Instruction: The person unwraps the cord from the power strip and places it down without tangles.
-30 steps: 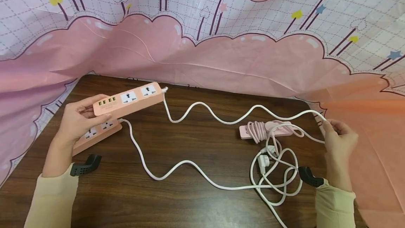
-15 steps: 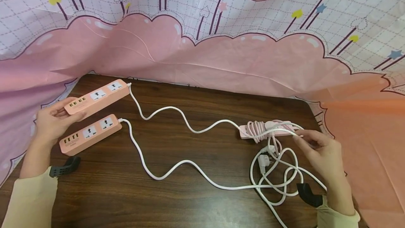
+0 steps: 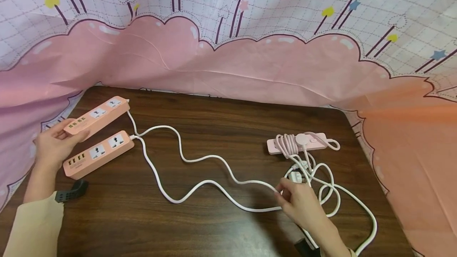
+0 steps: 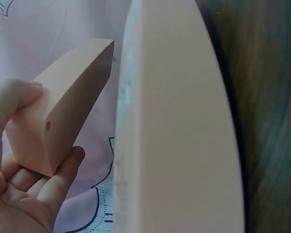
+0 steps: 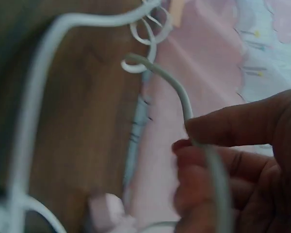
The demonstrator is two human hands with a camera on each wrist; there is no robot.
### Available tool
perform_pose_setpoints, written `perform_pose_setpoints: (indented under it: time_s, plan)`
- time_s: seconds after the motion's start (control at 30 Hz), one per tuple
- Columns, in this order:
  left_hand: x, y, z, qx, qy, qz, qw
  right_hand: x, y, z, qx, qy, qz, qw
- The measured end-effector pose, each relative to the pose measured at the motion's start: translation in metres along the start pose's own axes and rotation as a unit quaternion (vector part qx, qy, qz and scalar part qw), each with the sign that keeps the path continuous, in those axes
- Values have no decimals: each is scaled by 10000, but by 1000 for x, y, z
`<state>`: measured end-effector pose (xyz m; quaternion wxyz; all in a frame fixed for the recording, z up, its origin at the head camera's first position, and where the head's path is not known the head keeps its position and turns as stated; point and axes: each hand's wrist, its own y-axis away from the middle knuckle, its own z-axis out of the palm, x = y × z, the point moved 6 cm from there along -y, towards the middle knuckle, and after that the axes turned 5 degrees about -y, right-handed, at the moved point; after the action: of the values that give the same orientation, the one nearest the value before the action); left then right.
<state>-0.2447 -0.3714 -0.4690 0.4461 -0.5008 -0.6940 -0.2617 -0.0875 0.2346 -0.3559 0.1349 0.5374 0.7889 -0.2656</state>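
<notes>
My left hand [image 3: 53, 144] grips the USB end of a peach power strip [image 3: 101, 115], which is raised and tilted at the table's left. A second peach power strip [image 3: 98, 154] lies just in front of it. In the left wrist view, thumb and fingers hold the raised strip's end [image 4: 63, 87], while the other strip [image 4: 184, 116] fills the foreground. My right hand [image 3: 303, 205] pinches the raised strip's white cord [image 5: 183, 97] between thumb and fingers, over the front right of the table. That cord runs in waves leftward to the strip.
A pale pink power strip [image 3: 316, 141], wrapped in its own cord, lies at the right. Below it are tangled white cord loops [image 3: 332, 177] and a white plug [image 3: 295, 176], partly behind my right hand. A patterned curtain [image 3: 228, 74] surrounds the dark wooden table [image 3: 214, 124].
My right hand has brought the cord leftward and toward the front from the far right. My left hand has shifted the held strip left and lower, uncovering the second strip.
</notes>
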Motion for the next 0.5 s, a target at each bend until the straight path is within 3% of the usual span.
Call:
perform_pose_setpoints:
  time_s: [0.13, 0.27, 0.5]
  plan:
    - [29, 18, 2, -119, 206, 61, 9997, 8, 4, 25, -413, -253, 141, 9987]
    - [51, 29, 6, -270, -305, 216, 9989, 16, 7, 40, -420, -81, 50, 9991]
    - [49, 29, 14, -592, -1486, -37, 9871, 24, 10, 53, -339, 144, 32, 9993]
